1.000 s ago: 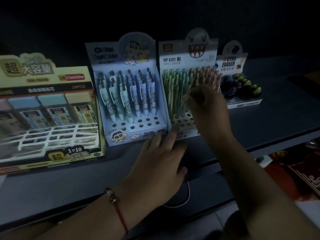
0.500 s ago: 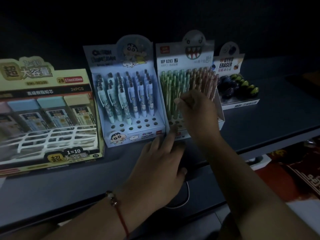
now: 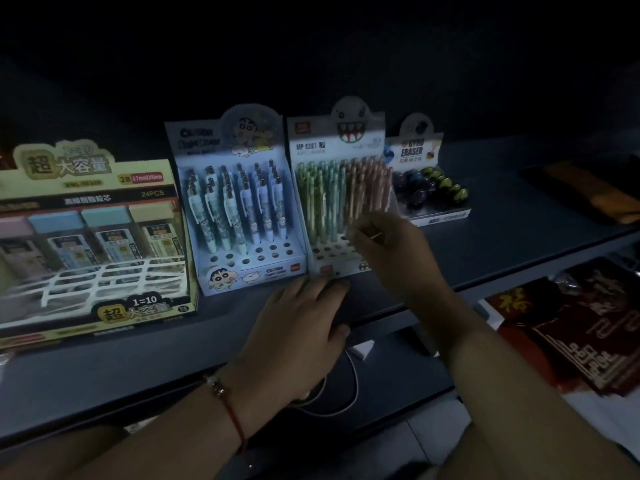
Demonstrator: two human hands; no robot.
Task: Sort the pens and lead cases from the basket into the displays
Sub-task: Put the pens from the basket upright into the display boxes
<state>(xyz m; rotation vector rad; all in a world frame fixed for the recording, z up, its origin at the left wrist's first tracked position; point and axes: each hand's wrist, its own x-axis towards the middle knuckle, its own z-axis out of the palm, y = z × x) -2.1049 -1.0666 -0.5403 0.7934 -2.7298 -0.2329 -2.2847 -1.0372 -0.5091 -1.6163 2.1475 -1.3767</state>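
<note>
Green and pink pencils [image 3: 341, 195]; red bracelet [image 3: 228, 407].

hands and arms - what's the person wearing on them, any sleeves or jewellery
Both forearms are bare, no sleeves in view. The left hand has a thin red cord bracelet with a few small beads at its wrist. The right hand shows no ring, watch or band.

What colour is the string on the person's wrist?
Red, with a few beads: the bracelet on the left wrist, seen in the head view.
</note>
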